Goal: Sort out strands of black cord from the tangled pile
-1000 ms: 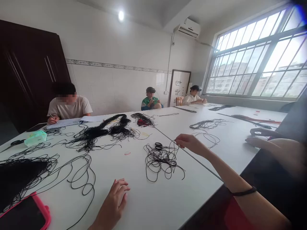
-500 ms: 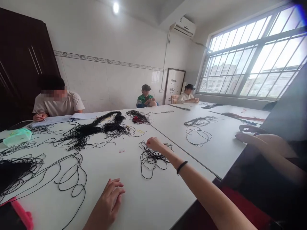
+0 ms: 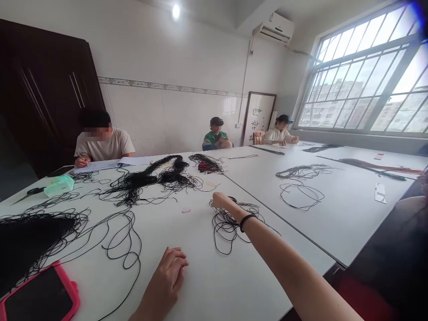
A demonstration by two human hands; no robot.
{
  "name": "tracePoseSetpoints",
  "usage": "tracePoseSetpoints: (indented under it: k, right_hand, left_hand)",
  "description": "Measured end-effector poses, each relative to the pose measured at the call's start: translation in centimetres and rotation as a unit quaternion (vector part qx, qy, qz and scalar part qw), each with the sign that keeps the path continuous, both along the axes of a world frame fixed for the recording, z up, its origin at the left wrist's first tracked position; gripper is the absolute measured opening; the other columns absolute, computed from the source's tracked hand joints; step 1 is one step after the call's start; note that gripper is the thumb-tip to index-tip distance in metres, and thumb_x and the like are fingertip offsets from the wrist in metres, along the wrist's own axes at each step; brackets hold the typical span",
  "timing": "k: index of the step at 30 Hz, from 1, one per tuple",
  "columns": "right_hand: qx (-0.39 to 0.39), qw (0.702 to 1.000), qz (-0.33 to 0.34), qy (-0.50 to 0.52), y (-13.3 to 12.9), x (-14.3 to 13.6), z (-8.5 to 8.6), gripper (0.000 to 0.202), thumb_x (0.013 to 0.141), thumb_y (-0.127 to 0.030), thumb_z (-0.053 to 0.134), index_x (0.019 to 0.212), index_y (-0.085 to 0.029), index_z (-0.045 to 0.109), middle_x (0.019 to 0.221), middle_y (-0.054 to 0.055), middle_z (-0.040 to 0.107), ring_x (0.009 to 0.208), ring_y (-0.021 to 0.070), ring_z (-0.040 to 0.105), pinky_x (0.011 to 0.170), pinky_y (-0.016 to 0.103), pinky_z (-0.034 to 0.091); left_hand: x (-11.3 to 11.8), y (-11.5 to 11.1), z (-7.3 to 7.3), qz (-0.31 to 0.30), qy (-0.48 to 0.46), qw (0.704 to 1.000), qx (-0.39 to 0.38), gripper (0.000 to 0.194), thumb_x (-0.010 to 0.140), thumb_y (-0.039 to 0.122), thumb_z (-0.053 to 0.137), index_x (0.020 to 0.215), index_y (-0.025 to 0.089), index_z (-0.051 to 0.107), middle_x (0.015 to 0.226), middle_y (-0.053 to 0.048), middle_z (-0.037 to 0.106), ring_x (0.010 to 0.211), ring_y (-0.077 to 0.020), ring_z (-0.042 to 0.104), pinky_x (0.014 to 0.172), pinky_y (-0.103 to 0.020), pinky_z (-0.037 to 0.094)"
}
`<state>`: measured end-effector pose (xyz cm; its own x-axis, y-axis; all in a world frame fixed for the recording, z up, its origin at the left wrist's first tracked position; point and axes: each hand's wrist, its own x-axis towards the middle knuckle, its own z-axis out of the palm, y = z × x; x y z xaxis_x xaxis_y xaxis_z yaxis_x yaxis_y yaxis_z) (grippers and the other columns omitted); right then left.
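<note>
Black cord tangle [image 3: 230,223] is lying under the right hand [image 3: 223,201], whose curled fingers are touching it, while the left hand [image 3: 169,276] is resting loosely open, holding nothing, on bare white table [image 3: 207,285] short of its near edge.

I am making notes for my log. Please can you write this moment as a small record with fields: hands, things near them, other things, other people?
right hand: stretched out, on the small tangle of black cord; grip not clear
left hand: resting flat on the white table, holds nothing
wrist: black band on the right arm
near left: pink-edged tablet, loose cord loops
further back: large cord bundle, scissors
people: three seated at the far side
</note>
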<state>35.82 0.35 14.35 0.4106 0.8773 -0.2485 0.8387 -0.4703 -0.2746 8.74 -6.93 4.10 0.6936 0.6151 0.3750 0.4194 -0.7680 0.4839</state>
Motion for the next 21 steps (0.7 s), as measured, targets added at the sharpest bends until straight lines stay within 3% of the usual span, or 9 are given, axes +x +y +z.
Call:
tracePoseSetpoints:
  k: [4,10,16,19,21]
  right_hand:
    - [0.031,0.996,0.014,0.086,0.7,-0.5,4.9,0.027,0.091,-0.032,0.053,0.107,-0.011,0.057,0.100,0.006,0.060,0.084,0.0143,0.061,0.073,0.031,0.053]
    - [0.118,0.974,0.054,0.187,-0.6,-2.3,15.1,0.023,0.092,-0.031,0.052,0.102,-0.011,0.058,0.095,0.005,0.061,0.077,0.0113,0.061,0.067,0.026,0.054]
    - [0.226,0.949,0.110,0.189,-4.2,-7.9,24.7,0.014,0.090,-0.023,0.055,0.085,-0.010,0.059,0.078,0.001,0.061,0.063,0.0066,0.057,0.057,0.019,0.051]
    - [0.326,0.912,0.174,0.179,-6.6,-12.5,30.0,0.008,0.086,-0.015,0.059,0.083,-0.008,0.059,0.076,0.001,0.062,0.059,0.0051,0.057,0.052,0.016,0.049]
    - [0.421,0.856,0.237,0.185,-8.6,-15.6,33.9,0.011,0.088,-0.012,0.054,0.092,-0.003,0.058,0.087,0.003,0.064,0.068,0.0034,0.060,0.056,0.012,0.046]
  left_hand:
    - [-0.3,-0.3,0.3,0.004,0.002,1.000,-0.010,0.027,0.086,0.014,0.034,0.092,0.022,0.060,0.103,-0.006,0.062,0.114,-0.0205,0.055,0.108,-0.055,0.036]
    - [-0.3,-0.8,1.1,0.003,-0.009,0.999,-0.035,0.030,0.087,0.014,0.031,0.090,0.022,0.060,0.102,-0.004,0.060,0.108,-0.0175,0.057,0.110,-0.056,0.033]
    - [-0.6,-1.2,1.3,-0.005,-0.039,0.997,-0.067,0.028,0.085,0.012,0.034,0.088,0.020,0.060,0.100,-0.004,0.060,0.106,-0.0173,0.057,0.111,-0.055,0.031]
    - [-0.9,-1.6,1.5,-0.003,-0.061,0.995,-0.085,0.028,0.084,0.011,0.034,0.088,0.020,0.061,0.101,-0.005,0.060,0.106,-0.0191,0.056,0.106,-0.054,0.037]
    - [-1.0,-1.8,1.6,-0.002,-0.078,0.992,-0.098,0.027,0.083,0.011,0.036,0.088,0.020,0.061,0.101,-0.006,0.060,0.104,-0.0198,0.056,0.103,-0.053,0.041]
